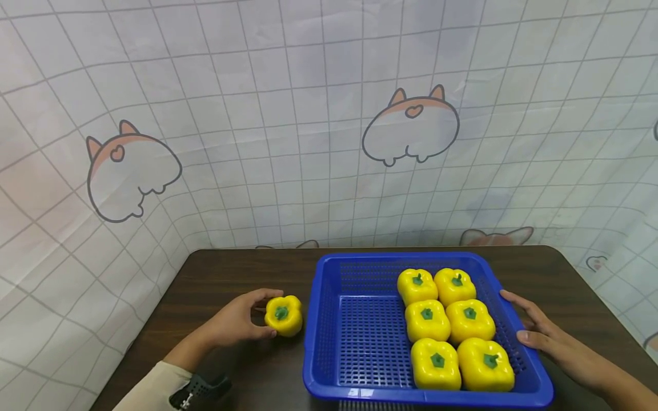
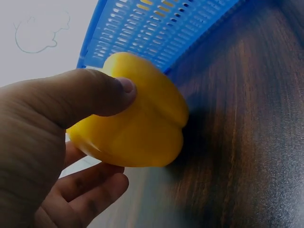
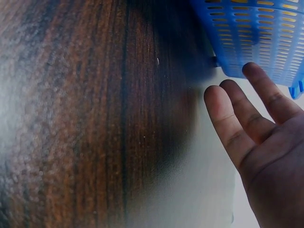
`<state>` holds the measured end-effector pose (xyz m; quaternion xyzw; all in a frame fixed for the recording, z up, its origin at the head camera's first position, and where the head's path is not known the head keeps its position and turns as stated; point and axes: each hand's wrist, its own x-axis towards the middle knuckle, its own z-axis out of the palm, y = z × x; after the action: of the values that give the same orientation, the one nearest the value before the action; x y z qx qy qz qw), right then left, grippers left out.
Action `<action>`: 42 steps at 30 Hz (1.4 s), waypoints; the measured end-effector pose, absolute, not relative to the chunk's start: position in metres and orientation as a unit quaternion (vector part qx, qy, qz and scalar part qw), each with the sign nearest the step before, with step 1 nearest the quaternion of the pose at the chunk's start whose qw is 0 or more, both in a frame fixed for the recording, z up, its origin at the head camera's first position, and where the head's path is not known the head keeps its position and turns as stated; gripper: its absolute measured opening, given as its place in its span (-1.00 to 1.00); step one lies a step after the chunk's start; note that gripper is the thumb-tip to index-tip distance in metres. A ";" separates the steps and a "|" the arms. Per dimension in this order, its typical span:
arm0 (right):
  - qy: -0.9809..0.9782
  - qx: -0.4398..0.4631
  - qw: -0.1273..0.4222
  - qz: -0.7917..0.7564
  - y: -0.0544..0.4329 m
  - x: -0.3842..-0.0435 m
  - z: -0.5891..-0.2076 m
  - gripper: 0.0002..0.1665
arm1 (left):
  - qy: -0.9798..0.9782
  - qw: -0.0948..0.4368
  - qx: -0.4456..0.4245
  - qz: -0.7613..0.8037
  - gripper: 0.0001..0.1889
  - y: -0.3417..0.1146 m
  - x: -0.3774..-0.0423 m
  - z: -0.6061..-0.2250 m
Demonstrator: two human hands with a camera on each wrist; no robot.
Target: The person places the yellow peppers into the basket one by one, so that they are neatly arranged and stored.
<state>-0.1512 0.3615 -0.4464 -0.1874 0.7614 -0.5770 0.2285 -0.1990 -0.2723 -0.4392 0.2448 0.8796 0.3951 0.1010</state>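
My left hand (image 1: 241,319) grips a yellow bell pepper (image 1: 284,315) with a green stem, just left of the blue basket (image 1: 320,319). In the left wrist view the thumb lies across the side of the pepper (image 2: 147,118), while two fingers show below it and the others are mostly hidden. At the basket's right side is my right hand (image 1: 552,337), its fingertips right at the rim. Seen from the right wrist, the fingers (image 3: 249,111) are extended beside the perforated basket wall (image 3: 256,42), holding nothing.
Several yellow bell peppers (image 1: 428,321) stand in two columns, stems up, in the right part of the basket; bare mesh shows in its left part. Everything rests on a dark wood-grain table (image 1: 231,274). A white gridded cloth (image 1: 308,114) with cartoon animals hangs behind.
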 end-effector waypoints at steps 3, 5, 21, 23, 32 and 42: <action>0.760 -0.186 0.231 -0.578 0.360 -0.151 -0.445 -0.25 | 0.886 0.093 0.240 0.387 -0.19 -0.271 -0.198 -0.439; 0.758 -0.182 0.234 -0.581 0.359 -0.150 -0.444 -0.25 | 0.887 0.090 0.238 0.385 -0.20 -0.271 -0.196 -0.438; 0.761 -0.184 0.231 -0.578 0.358 -0.149 -0.441 -0.25 | 0.872 0.037 0.248 0.421 -0.21 -0.266 -0.176 -0.395; 0.762 -0.181 0.232 -0.577 0.359 -0.150 -0.441 -0.25 | 0.868 0.031 0.250 0.428 -0.22 -0.264 -0.172 -0.390; 0.757 -0.196 0.232 -0.579 0.361 -0.151 -0.444 -0.24 | 0.851 -0.004 0.271 0.450 -0.23 -0.246 -0.160 -0.376; 0.755 -0.206 0.223 -0.582 0.360 -0.151 -0.445 -0.24 | 0.840 0.027 0.291 0.458 -0.23 -0.208 -0.148 -0.361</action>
<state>-0.1508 0.3600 -0.4450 -0.2061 0.7546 -0.5817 0.2228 -0.1485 -0.2083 -0.3614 0.2906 0.8397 0.4579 0.0273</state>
